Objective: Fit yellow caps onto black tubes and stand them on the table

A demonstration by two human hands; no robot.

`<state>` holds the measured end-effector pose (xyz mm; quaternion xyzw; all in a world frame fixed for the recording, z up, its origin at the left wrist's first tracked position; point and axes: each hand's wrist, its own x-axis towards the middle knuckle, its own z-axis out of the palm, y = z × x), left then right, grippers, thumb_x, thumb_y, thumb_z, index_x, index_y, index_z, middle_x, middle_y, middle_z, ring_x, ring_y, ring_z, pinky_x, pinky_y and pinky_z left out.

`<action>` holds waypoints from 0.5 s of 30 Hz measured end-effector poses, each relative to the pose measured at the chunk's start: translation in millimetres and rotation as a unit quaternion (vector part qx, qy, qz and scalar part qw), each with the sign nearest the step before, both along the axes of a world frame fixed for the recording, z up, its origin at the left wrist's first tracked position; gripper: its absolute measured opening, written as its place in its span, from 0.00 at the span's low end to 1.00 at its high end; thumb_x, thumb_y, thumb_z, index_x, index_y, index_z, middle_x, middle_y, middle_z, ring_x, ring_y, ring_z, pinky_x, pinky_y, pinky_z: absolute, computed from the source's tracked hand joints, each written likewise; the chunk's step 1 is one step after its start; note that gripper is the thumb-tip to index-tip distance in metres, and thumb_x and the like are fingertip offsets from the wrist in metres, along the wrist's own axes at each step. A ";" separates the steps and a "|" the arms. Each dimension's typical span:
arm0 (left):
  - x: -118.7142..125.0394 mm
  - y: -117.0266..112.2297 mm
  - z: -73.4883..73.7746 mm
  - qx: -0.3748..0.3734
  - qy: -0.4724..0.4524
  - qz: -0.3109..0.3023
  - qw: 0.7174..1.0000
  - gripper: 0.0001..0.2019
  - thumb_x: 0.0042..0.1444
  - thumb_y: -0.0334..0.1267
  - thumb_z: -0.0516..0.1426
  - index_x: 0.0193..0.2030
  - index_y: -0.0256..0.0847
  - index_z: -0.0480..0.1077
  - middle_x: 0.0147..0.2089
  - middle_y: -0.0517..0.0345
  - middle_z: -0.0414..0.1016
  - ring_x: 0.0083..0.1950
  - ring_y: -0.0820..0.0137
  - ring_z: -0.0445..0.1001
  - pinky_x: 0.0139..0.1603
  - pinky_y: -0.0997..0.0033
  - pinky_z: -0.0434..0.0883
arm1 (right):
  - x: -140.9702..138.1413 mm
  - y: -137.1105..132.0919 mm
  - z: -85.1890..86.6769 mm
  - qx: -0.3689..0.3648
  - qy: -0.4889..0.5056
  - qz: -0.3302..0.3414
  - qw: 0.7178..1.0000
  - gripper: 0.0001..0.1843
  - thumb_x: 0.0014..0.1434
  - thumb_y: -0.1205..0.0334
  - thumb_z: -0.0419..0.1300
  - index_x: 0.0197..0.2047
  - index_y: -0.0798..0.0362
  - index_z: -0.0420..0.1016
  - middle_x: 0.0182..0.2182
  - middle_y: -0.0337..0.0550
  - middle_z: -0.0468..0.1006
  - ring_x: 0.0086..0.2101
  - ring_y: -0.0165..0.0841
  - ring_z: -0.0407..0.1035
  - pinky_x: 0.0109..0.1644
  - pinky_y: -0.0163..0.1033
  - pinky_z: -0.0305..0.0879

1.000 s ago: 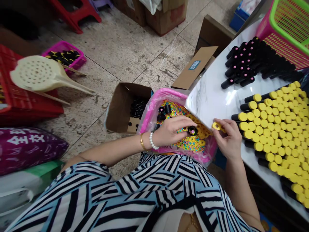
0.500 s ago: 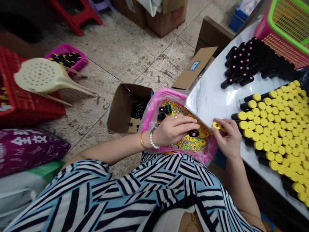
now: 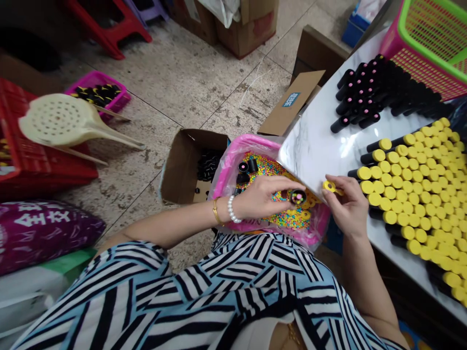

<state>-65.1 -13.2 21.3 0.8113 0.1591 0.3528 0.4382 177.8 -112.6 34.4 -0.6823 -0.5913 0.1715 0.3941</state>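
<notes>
My left hand (image 3: 260, 197) is closed round a black tube (image 3: 298, 196) whose open end faces up, with small coloured beads and a pink centre showing inside. It is over a pink basin (image 3: 223, 167) lined with clear plastic and holding many small coloured beads (image 3: 264, 167). Beside the table corner, my right hand (image 3: 346, 201) pinches a yellow ring-shaped cap (image 3: 329, 186) between thumb and fingers. More yellow caps (image 3: 310, 200) lie in the basin under the table edge. Some black tubes (image 3: 243, 167) rest on the beads at the basin's left.
The marble-patterned table (image 3: 310, 146) on the right bears rows of yellow-capped black tubes (image 3: 401, 189) and uncapped black tubes (image 3: 359, 97). A pink-and-green basket (image 3: 404, 43) stands behind. A cardboard box (image 3: 175, 165) with black parts sits left of the basin; a cream stool (image 3: 58, 119) is farther left.
The black tube in my left hand has tipped up, and coloured beads now show in its mouth. My right hand still pinches the yellow cap, nearly in the same place.
</notes>
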 end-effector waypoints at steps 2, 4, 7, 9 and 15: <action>17.1 17.9 2.3 0.041 -0.006 0.059 0.997 0.18 0.59 0.33 0.62 0.56 0.41 0.76 0.49 0.51 0.83 0.47 0.67 0.80 0.51 0.64 0.76 | -4.9 8.4 6.0 0.028 0.046 -0.004 0.999 0.19 0.63 0.59 0.65 0.57 0.48 0.77 0.49 0.47 0.76 0.48 0.39 0.74 0.53 0.49 0.74; 37.2 37.7 -0.7 0.083 0.016 0.113 0.990 0.16 0.57 0.33 0.63 0.52 0.41 0.78 0.45 0.53 0.84 0.45 0.66 0.79 0.51 0.62 0.73 | -8.6 20.6 12.1 0.064 0.043 -0.003 0.997 0.20 0.63 0.58 0.65 0.58 0.46 0.76 0.51 0.48 0.76 0.51 0.40 0.73 0.55 0.50 0.73; 61.1 58.8 -11.1 0.110 0.084 0.136 0.981 0.13 0.56 0.37 0.65 0.48 0.45 0.80 0.42 0.58 0.84 0.45 0.64 0.76 0.50 0.61 0.68 | -8.6 40.8 17.3 0.068 0.010 0.029 0.997 0.20 0.63 0.58 0.65 0.59 0.43 0.77 0.50 0.46 0.76 0.50 0.40 0.73 0.55 0.51 0.73; 67.9 63.6 -18.3 0.111 0.104 0.138 0.979 0.13 0.57 0.40 0.65 0.50 0.47 0.79 0.44 0.59 0.84 0.47 0.63 0.76 0.51 0.61 0.65 | -6.0 51.6 17.4 0.045 -0.005 0.054 0.998 0.20 0.63 0.59 0.66 0.58 0.42 0.78 0.48 0.45 0.76 0.49 0.39 0.73 0.55 0.51 0.72; 64.3 60.7 -23.8 0.122 0.111 0.144 0.976 0.15 0.60 0.43 0.64 0.54 0.47 0.77 0.48 0.59 0.83 0.50 0.62 0.74 0.50 0.61 0.61 | -3.3 67.7 15.9 0.016 -0.029 0.069 0.997 0.20 0.60 0.58 0.68 0.56 0.42 0.79 0.46 0.44 0.76 0.47 0.39 0.73 0.52 0.49 0.72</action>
